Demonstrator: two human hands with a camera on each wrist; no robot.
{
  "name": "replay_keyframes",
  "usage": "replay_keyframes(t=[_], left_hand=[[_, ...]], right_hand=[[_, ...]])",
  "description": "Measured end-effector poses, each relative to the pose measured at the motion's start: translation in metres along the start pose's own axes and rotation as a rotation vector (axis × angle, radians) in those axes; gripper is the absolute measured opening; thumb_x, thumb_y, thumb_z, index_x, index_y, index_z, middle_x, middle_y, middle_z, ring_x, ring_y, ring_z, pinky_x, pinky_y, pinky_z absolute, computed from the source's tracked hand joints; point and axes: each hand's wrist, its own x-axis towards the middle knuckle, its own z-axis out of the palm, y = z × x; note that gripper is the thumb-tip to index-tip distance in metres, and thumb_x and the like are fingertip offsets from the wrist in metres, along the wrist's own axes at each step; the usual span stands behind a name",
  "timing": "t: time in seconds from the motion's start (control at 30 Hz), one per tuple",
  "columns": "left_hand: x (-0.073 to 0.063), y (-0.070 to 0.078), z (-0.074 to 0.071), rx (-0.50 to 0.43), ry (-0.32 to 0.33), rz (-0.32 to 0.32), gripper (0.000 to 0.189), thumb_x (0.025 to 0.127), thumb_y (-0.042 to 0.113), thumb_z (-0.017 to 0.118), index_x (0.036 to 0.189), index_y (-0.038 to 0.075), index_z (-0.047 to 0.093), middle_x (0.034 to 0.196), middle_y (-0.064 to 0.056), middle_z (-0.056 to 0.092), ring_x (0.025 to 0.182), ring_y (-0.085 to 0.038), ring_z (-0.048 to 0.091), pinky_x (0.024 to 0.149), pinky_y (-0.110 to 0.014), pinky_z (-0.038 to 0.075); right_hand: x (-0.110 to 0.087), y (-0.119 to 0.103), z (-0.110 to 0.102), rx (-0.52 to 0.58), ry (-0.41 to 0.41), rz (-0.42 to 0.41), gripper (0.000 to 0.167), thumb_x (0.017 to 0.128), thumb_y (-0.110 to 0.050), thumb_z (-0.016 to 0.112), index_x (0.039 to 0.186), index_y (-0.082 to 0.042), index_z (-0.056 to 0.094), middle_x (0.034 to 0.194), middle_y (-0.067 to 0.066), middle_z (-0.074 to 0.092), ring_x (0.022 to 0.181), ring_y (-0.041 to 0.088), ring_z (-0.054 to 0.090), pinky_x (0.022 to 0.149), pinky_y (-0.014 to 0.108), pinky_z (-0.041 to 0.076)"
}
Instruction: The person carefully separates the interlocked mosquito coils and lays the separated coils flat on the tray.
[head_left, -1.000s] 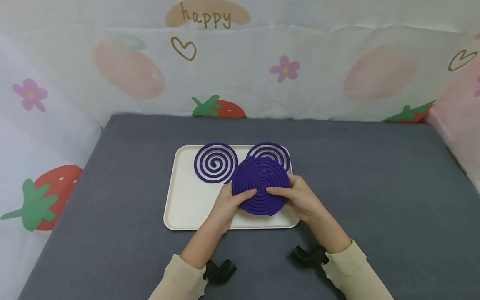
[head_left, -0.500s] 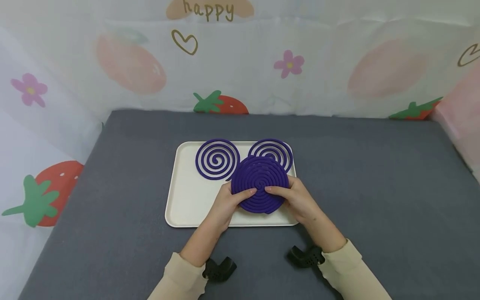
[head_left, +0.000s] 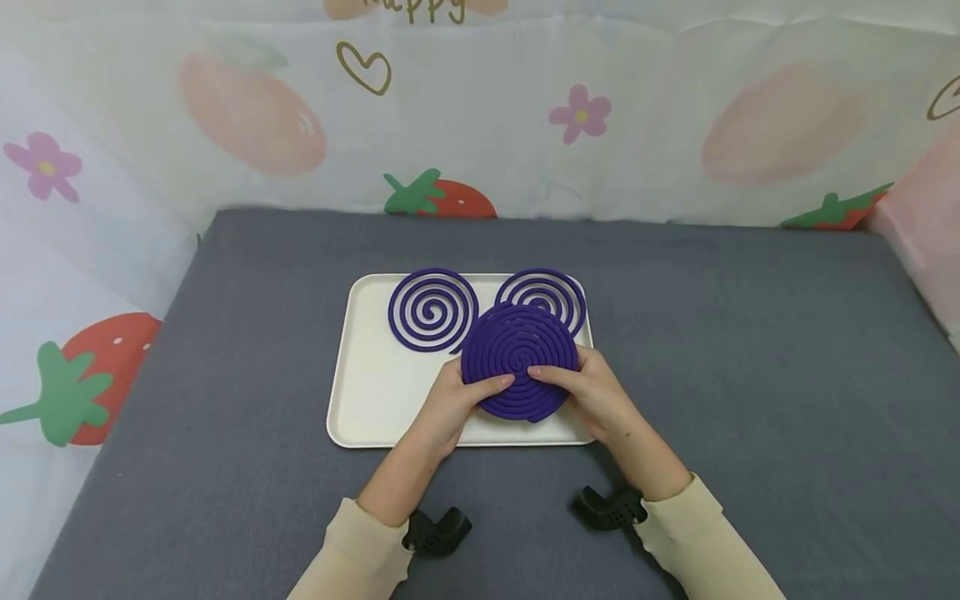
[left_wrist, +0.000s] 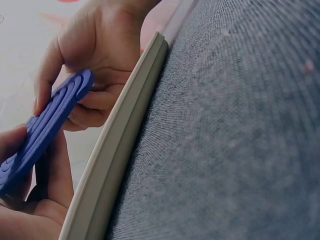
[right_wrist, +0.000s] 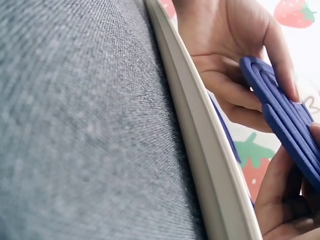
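Observation:
A tightly coiled purple spiral disc [head_left: 520, 333] is held above the tray between both hands, its face turned up toward the head view. My left hand [head_left: 448, 398] grips its left side, thumb on the face near the centre and fingers tucked beneath. On the other side, my right hand [head_left: 600, 396] pinches it likewise, with the two thumb tips close together. The wrist views show the disc [left_wrist: 47, 127] tilted and its coils edge-on. Two looser purple spirals, one at the left [head_left: 405, 310] and one at the right [head_left: 576, 304], lie at the tray's far edge; the held disc partly covers the right one.
The cream rectangular tray [head_left: 360, 417] stands on a grey cloth-covered table [head_left: 750, 375]. Behind and to the left hangs a white printed curtain [head_left: 637, 50] with strawberries and flowers. Black wrist devices [head_left: 438, 533] sit below both sleeves.
Tray, table and curtain have all shifted slightly upward in the head view. The disc stays in both hands, and its small bottom tail has moved slightly left.

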Motion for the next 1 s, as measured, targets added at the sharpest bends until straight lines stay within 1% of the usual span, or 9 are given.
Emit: replay_keyframes(t=[0.13,0.3,0.5,0.7,0.9,1.0], left_hand=[[-0.0012,0.0023,0.0009,0.003,0.001,-0.001,0.056,0.083,-0.003,0.061,0.136,-0.004,0.043,0.124,-0.02,0.055,0.103,-0.018,0.059,0.089,-0.031,0.049],[-0.0005,0.0007,0.0006,0.006,0.004,0.008,0.056,0.084,-0.002,0.062,0.136,-0.004,0.042,0.127,-0.02,0.054,0.106,-0.02,0.058,0.091,-0.031,0.048],[-0.0005,-0.0006,0.0004,0.014,0.006,0.011,0.054,0.085,-0.001,0.062,0.135,-0.004,0.043,0.126,-0.02,0.054,0.106,-0.02,0.058,0.091,-0.032,0.048],[0.0001,-0.0013,-0.0001,0.012,0.006,-0.006,0.052,0.085,-0.001,0.062,0.134,-0.004,0.044,0.124,-0.02,0.056,0.103,-0.019,0.059,0.089,-0.033,0.049],[0.0011,-0.0026,-0.0009,0.005,-0.01,-0.006,0.052,0.085,-0.001,0.06,0.134,-0.006,0.043,0.123,-0.02,0.056,0.102,-0.018,0.06,0.089,-0.033,0.05],[0.0008,-0.0022,-0.0007,-0.004,-0.008,-0.018,0.051,0.086,-0.001,0.06,0.134,-0.007,0.043,0.123,-0.02,0.055,0.102,-0.017,0.059,0.089,-0.033,0.05]], right_hand=[[-0.0003,-0.0004,0.0015,-0.003,0.006,-0.012,0.036,0.082,0.005,0.06,0.117,0.011,0.054,0.096,0.004,0.066,0.086,0.015,0.065,0.076,0.028,0.054],[-0.001,-0.0009,0.003,-0.014,0.006,-0.03,0.036,0.081,0.006,0.061,0.116,0.012,0.054,0.096,0.004,0.066,0.087,0.015,0.065,0.077,0.028,0.054],[-0.0012,-0.0007,0.004,-0.034,0.004,-0.039,0.038,0.081,0.005,0.061,0.117,0.013,0.054,0.097,0.004,0.066,0.088,0.014,0.064,0.078,0.028,0.053],[-0.0013,-0.0005,0.0039,-0.054,0.009,-0.037,0.041,0.081,0.004,0.062,0.119,0.015,0.052,0.099,0.005,0.066,0.089,0.015,0.064,0.079,0.028,0.052],[-0.0012,-0.0001,0.0038,-0.058,0.009,-0.042,0.041,0.081,0.005,0.062,0.119,0.015,0.052,0.1,0.006,0.065,0.09,0.015,0.063,0.08,0.028,0.052],[-0.001,0.0,0.0038,-0.059,0.009,-0.044,0.041,0.081,0.005,0.062,0.119,0.016,0.052,0.1,0.006,0.065,0.09,0.015,0.063,0.08,0.028,0.052]])
